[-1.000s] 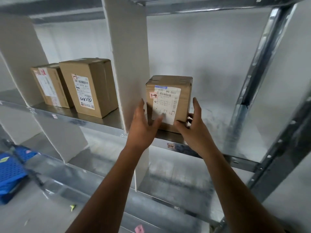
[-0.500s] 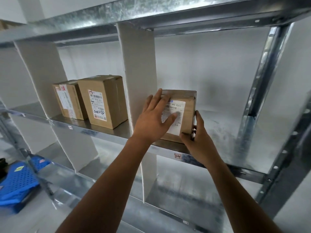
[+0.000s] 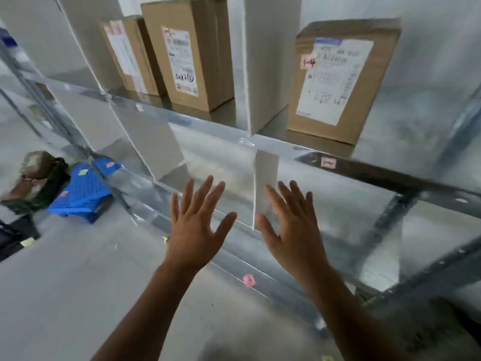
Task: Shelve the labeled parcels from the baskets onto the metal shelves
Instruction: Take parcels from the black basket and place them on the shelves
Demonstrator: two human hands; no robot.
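A brown cardboard parcel (image 3: 341, 82) with a white label and a pink "1-4" tag stands upright on the metal shelf (image 3: 385, 175), right of a white divider (image 3: 263, 63). Two more labeled parcels stand left of that divider: a tall one (image 3: 192, 53) and a smaller one (image 3: 127, 53) behind it. My left hand (image 3: 197, 225) and my right hand (image 3: 291, 225) hover below the shelf with fingers spread, palms away from me, holding nothing. Blue baskets (image 3: 83, 194) lie on the floor at the left.
A lower shelf level (image 3: 286, 256) with white dividers runs under my hands. A dark steel upright (image 3: 390, 217) stands at the right. A brown and dark bundle (image 3: 33, 178) sits beside the baskets. Small coloured tags lie on the grey floor (image 3: 78, 295).
Both hands have let go of the "1-4" parcel and dropped below the shelf, fingers spread. The parcel stays on the shelf. The view has tilted downward.
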